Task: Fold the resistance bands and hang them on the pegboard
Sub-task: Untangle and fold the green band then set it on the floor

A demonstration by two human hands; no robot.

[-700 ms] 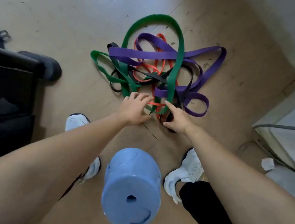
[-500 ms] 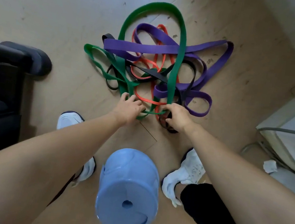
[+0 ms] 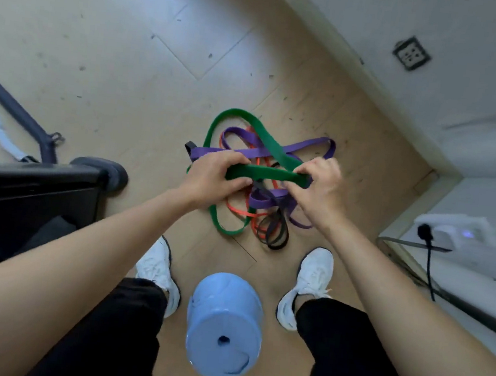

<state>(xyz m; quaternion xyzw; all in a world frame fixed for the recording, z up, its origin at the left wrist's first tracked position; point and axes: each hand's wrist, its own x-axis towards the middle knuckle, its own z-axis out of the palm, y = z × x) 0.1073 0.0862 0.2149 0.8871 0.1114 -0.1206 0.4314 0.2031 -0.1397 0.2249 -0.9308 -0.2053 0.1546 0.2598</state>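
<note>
Gripping the green band (image 3: 265,173) in both closed hands, left (image 3: 213,179) and right (image 3: 318,185), above the floor pile (image 3: 256,216), expect soft, stretchy rubber; hold the flat strap.

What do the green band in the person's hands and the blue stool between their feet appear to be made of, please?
The green band looks like matte rubber or latex: a flat, dull strip that bends in soft loops where the left hand and right hand grip it. The blue stool looks like moulded plastic with a smooth, slightly glossy face, one even colour and a formed centre hole.
</note>
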